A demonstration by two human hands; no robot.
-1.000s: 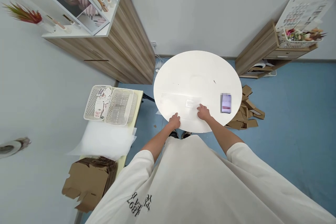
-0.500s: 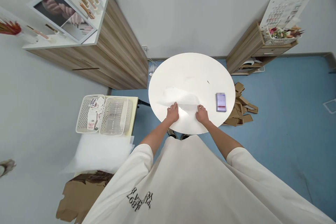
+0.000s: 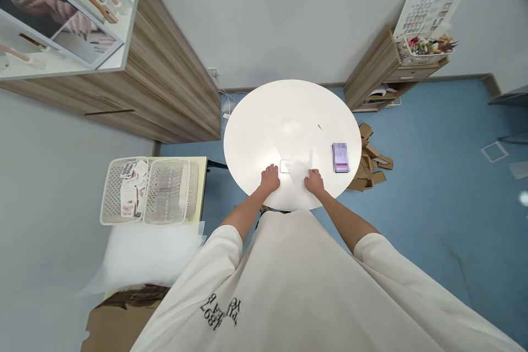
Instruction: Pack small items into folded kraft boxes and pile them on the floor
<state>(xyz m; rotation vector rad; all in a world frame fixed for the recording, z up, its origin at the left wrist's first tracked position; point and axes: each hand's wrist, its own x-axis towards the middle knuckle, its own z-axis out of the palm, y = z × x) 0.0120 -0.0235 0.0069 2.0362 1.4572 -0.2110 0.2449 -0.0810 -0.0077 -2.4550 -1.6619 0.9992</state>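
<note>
A thin, whitish translucent sheet (image 3: pixel 297 175) lies low on the round white table (image 3: pixel 289 99), its edges hard to make out. My right hand (image 3: pixel 314 182) is closed at the sheet's right side, fingertips pinching its edge. On the other side, my left hand (image 3: pixel 270 179) rests with fingers stretched out on the tabletop. Just right of those fingers is a small clear rectangular piece (image 3: pixel 284 166) with rounded corners, partly covered by the sheet. A phone (image 3: pixel 340 157) with a lit screen lies to the right of my hands.
At left, white baskets (image 3: pixel 193 176) hold cards and clear plastic pieces, with a stack of translucent sheets (image 3: pixel 152 253) and cardboard (image 3: pixel 119 322) nearer me. Wooden cabinets (image 3: pixel 173 71) stand on both sides. Folded cardboard boxes (image 3: pixel 369 162) lie on the floor right of the table.
The sheet, raised and curved between my hands before, now lies flatter. The small clear piece has come into sight beside my left fingers. My view has shifted slightly to the right.
</note>
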